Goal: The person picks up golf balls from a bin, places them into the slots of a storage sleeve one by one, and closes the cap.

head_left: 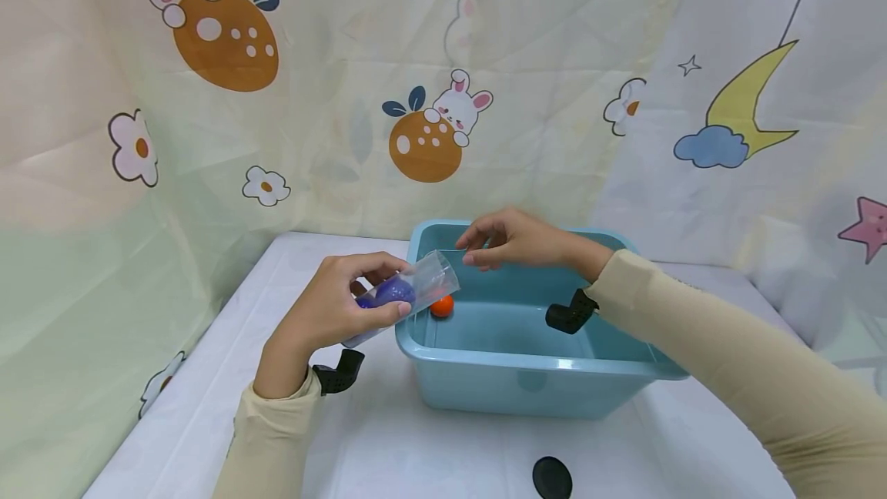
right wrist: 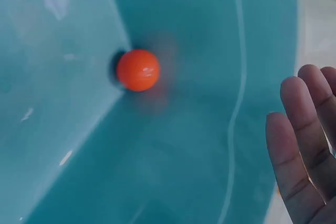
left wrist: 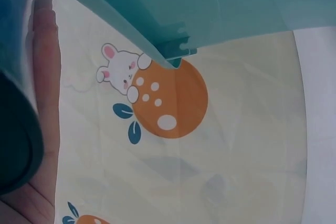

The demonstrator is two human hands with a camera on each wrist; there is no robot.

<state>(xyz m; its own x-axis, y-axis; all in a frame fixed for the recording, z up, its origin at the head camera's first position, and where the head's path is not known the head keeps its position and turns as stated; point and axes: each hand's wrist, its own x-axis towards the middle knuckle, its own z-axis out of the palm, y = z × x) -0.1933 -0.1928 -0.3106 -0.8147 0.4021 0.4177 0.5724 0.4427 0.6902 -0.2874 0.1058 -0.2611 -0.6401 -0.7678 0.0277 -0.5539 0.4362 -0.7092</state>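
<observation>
My left hand (head_left: 326, 303) grips a clear plastic cylinder (head_left: 438, 274) that tilts over the left rim of a light-blue basin (head_left: 527, 387). Purple-blue balls (head_left: 395, 291) show through its wall, partly hidden by the fingers. In the left wrist view, the dark round end of the cylinder (left wrist: 16, 135) lies beside the straight fingers (left wrist: 46, 72). Above the basin, near the cylinder's mouth, my right hand (head_left: 530, 241) hovers with loosely bent fingers and holds nothing. An orange ball (right wrist: 138, 70) rests in a corner of the basin, below the cylinder's mouth in the head view.
A black disc (head_left: 552, 477) lies on the white-covered table (head_left: 478, 453) in front of the basin. Printed fabric (head_left: 333, 98) with rabbits, flowers and a moon hangs behind and at the sides. Both wrists carry black mounts.
</observation>
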